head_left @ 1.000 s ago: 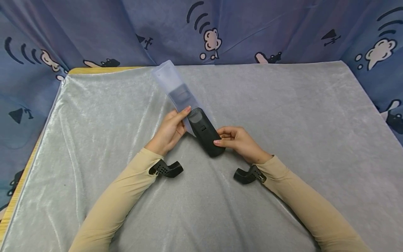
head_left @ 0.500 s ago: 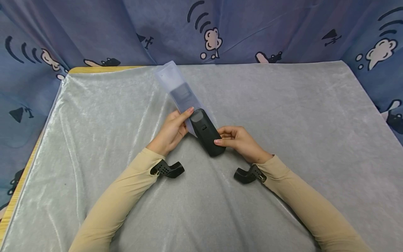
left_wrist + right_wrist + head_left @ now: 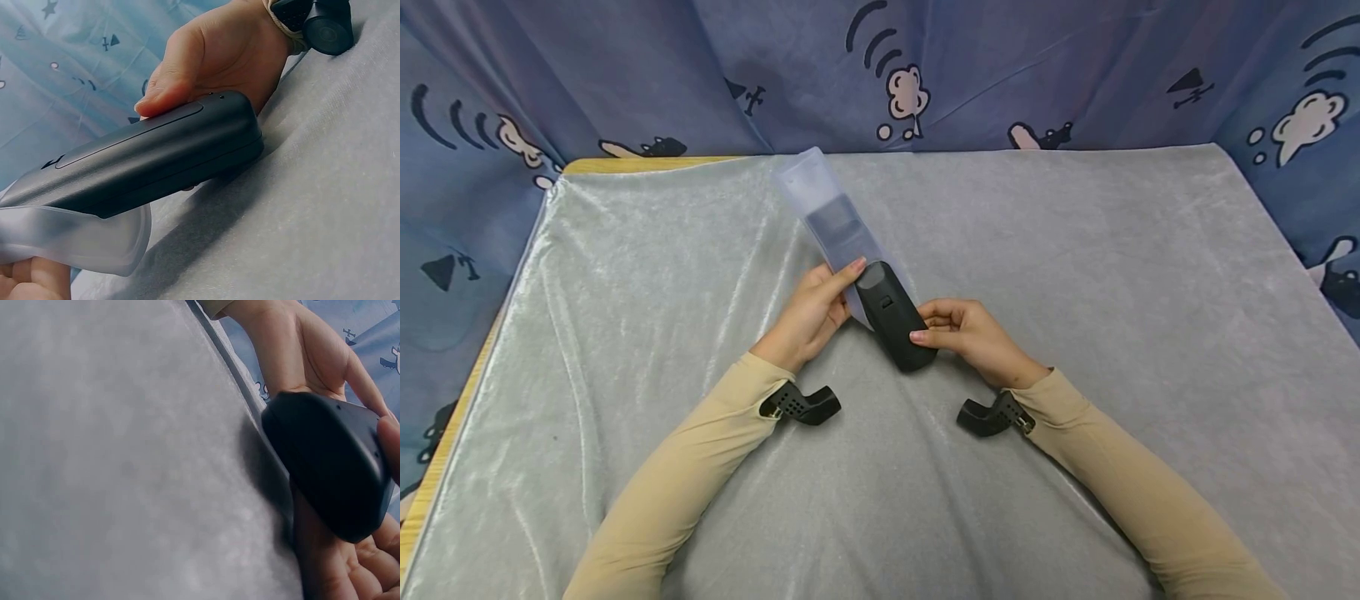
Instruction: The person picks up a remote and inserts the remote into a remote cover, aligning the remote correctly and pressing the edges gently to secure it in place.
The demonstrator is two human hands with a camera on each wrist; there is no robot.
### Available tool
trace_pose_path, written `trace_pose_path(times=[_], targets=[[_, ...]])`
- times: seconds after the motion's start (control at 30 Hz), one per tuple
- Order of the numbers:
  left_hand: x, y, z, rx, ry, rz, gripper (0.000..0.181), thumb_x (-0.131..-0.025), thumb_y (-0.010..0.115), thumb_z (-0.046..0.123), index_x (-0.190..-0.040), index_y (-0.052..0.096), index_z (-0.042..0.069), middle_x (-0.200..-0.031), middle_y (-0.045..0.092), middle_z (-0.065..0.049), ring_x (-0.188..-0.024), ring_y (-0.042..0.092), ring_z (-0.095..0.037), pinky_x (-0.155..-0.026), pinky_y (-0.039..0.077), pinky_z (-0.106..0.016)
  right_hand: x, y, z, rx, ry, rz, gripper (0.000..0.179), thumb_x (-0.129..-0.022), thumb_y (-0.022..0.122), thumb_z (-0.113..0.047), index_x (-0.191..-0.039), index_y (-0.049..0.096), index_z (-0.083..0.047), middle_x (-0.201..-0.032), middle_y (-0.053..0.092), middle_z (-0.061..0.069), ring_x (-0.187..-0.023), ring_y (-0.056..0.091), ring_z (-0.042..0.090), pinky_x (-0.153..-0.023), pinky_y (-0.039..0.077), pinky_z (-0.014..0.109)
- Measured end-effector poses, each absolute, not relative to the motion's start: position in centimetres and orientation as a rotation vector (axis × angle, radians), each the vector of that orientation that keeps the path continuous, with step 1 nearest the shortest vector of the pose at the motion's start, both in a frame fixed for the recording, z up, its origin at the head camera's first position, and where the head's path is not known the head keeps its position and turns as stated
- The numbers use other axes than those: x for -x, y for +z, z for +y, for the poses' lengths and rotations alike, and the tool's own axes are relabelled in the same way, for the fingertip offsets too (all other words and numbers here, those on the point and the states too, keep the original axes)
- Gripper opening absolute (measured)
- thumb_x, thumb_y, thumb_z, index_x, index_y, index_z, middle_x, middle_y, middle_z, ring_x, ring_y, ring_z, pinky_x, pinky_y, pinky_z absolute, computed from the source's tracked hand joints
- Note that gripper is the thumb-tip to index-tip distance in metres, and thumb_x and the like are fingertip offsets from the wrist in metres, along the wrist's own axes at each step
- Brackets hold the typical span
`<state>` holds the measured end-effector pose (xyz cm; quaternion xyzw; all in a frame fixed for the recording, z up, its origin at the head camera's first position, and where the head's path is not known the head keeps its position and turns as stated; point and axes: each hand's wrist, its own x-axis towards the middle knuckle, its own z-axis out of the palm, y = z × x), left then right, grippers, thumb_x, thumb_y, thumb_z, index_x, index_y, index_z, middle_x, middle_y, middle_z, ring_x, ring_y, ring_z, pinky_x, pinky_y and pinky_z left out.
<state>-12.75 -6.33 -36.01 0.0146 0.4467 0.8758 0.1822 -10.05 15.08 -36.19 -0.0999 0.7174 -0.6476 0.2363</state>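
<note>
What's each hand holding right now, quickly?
Left hand: closed, holding the translucent sleeve near its lower end.
Right hand: closed, pinching the lower end of the black device.

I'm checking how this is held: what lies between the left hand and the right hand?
In the head view, the near end of the translucent sleeve and the black device lie between left hand and right hand.

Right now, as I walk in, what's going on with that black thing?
The person's left hand grips a translucent sleeve, while the right hand pinches the near end of a black handheld device. The device's far part appears to be inside the sleeve; the near part sticks out, held above the grey cloth.
</note>
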Motion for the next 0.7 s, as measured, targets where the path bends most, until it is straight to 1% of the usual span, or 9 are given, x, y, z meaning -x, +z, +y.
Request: trace_pose_path(times=[0.17,0.43,0.57,0.7], targets=[[12.7,-35.9,-6.3,-0.033,2.465,1.266,0.013,-0.100,0.043,0.005,-0.108,0.051,0.001,-0.091,0.066,-0.002,-0.084,0.065,-0.011,-0.075,0.054,-0.024,10.1,-36.2,15.1,0.282,-1.778,1.963,0.031,-0.086,0.064,0.002,-0.113,0.056,0.014,-0.089,0.067,0.003,-0.078,0.063,0.013,-0.068,0.052,0.024],[13.1,-35.6,-6.5,0.009,2.481,1.271,0.012,-0.101,0.040,0.005,-0.103,0.052,0.003,-0.086,0.067,-0.001,-0.077,0.065,-0.010,-0.069,0.054,-0.023,10.2,-36.2,15.1,0.290,-1.769,1.956,0.032,-0.087,0.065,-0.003,-0.115,0.057,0.011,-0.095,0.067,0.008,-0.084,0.064,0.015,-0.074,0.053,0.027],[13.3,-35.2,-7.0,0.033,2.505,1.252,0.012,-0.101,0.041,0.006,-0.101,0.052,0.002,-0.086,0.067,-0.002,-0.076,0.065,-0.011,-0.068,0.054,-0.023,10.2,-36.2,15.0,0.285,-1.755,1.963,0.031,-0.087,0.065,-0.004,-0.114,0.057,0.009,-0.092,0.066,0.005,-0.081,0.063,0.014,-0.074,0.053,0.027],[13.5,-35.0,-7.3,0.047,2.549,1.218,0.011,-0.100,0.042,0.006,-0.101,0.051,0.001,-0.086,0.067,-0.004,-0.076,0.065,-0.012,-0.067,0.054,-0.023,10.2,-36.2,15.1,0.299,-1.740,1.964,0.030,-0.087,0.064,-0.003,-0.114,0.057,0.010,-0.089,0.066,0.005,-0.078,0.062,0.015,-0.075,0.054,0.031]])
